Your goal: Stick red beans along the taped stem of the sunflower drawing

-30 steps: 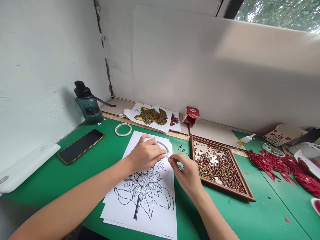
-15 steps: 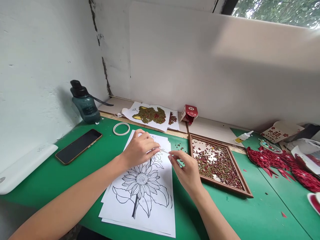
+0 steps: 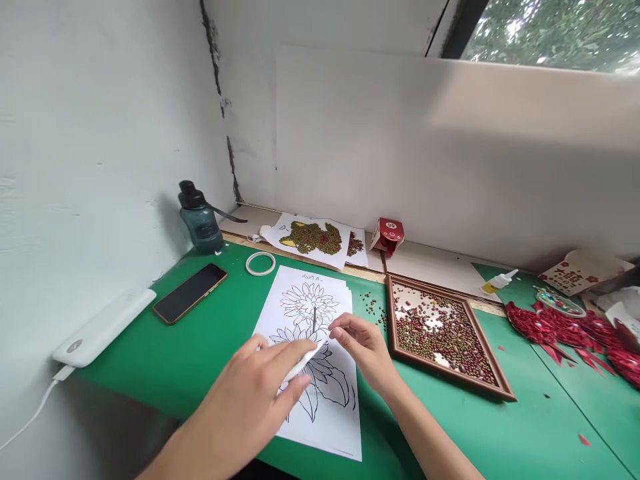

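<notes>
My left hand [image 3: 255, 383] grips a slim white object, seemingly a roll of white tape [image 3: 300, 363] seen edge-on, between thumb and fingers. At its far end my right hand [image 3: 363, 343] is closed in a pinch, apparently on the tape's loose end; the fingertips hide the exact hold. Both hands are above a stack of white paper [image 3: 345, 440], whose top sheet carries a black line drawing of sunflowers [image 3: 310, 303]. The left hand covers much of the lower flower.
Right of the paper lies a wooden frame [image 3: 455, 383] of mixed beans, with loose beans [image 3: 370, 305] beside it. A white tape ring [image 3: 261, 264], phone [image 3: 191, 293], bottle [image 3: 201, 223] and white power strip [image 3: 107, 327] stand left. Behind are bean pictures [image 3: 315, 238] and a glue bottle [image 3: 499, 281].
My left hand has come nearer and lower, uncovering the upper flower, and the white tape roll now shows in it. My right hand has shifted slightly down. The camera view has turned left.
</notes>
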A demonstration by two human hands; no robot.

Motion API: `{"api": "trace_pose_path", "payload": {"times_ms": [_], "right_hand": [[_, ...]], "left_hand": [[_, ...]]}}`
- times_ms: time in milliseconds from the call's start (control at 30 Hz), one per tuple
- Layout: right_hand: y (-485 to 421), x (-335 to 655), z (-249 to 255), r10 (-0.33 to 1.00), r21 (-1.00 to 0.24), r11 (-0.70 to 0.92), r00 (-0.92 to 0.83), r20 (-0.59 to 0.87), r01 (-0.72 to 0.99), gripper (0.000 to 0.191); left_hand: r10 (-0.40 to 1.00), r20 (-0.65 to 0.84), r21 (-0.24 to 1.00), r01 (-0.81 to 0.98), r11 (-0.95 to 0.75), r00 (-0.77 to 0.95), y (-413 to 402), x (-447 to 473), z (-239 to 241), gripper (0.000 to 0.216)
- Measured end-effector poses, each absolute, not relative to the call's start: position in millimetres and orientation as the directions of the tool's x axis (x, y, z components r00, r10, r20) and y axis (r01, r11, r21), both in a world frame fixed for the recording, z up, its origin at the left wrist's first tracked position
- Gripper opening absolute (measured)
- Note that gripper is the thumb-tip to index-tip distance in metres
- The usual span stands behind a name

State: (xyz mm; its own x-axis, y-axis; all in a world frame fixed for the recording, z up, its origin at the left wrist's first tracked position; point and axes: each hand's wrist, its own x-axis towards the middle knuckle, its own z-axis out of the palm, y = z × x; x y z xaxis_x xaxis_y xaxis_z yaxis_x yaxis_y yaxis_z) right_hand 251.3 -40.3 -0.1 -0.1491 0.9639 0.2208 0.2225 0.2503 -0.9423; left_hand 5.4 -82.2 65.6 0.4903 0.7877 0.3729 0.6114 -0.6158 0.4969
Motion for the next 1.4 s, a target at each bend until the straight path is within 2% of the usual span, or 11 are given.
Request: {"api": "trace_pose_path", "payload": {"times_ms": [100, 200, 367, 500, 633, 767, 900, 1000, 1100, 1233, 1400], "right_hand": [[-45, 243, 8, 0.94, -0.915, 0.297, -0.251, 0.23, 0.273, 0.025], [-48, 234, 13, 0.934, -0.92, 0.263, -0.315, 0.167, 0.29, 0.027], [-53, 218, 10, 0.946, -0.973, 0.037, -0.321, -0.039, 0.227, 0.042], [-51, 216, 13, 0.953, -0.983, -0.059, -0.282, -0.108, 0.176, 0.047], [-39, 219, 21, 0.933, -0.967, -0.061, -0.329, -0.143, 0.248, 0.04], [-22, 215, 14, 0.921, -0.924, -0.019, -0.352, -0.165, 0.383, 0.026], [-8, 205, -5, 0.939, -0.895, 0.024, -0.317, -0.132, 0.446, 0.016], [-3, 197, -15, 0.956, -0.866, 0.026, -0.265, -0.124, 0.499, 0.016], [-1, 193, -16, 0.976, -0.847, 0.032, -0.198, -0.087, 0.53, 0.017], [-5, 197, -12, 0.98, -0.843, 0.129, -0.199, 0.026, 0.523, 0.017], [-14, 199, -13, 0.979, -0.779, 0.186, -0.182, 0.094, 0.598, 0.019]], "left_hand": [[0.86, 0.334, 0.622, 0.595, -0.509, 0.386, -123, -12, 52, 0.028], [0.903, 0.263, 0.732, 0.538, -0.417, 0.341, -154, -21, 34, 0.028], [0.951, 0.097, 0.909, 0.364, -0.205, 0.294, -189, -16, 1, 0.041], [0.968, -0.032, 0.983, 0.181, -0.014, 0.247, -201, -5, -16, 0.055], [0.948, -0.132, 0.991, 0.022, 0.131, 0.291, -198, 1, -23, 0.068], [0.885, -0.273, 0.922, -0.159, 0.352, 0.377, -191, 0, -19, 0.082], [0.865, -0.284, 0.872, -0.263, 0.413, 0.414, -190, -2, -13, 0.088], [0.87, -0.309, 0.87, -0.255, 0.422, 0.385, -192, -2, -14, 0.091], [0.879, -0.361, 0.887, -0.174, 0.427, 0.313, -196, 0, -17, 0.083], [0.882, -0.411, 0.888, -0.118, 0.444, 0.232, -202, 4, -19, 0.076], [0.866, -0.464, 0.861, -0.134, 0.491, 0.19, -206, 9, -16, 0.079]]}}
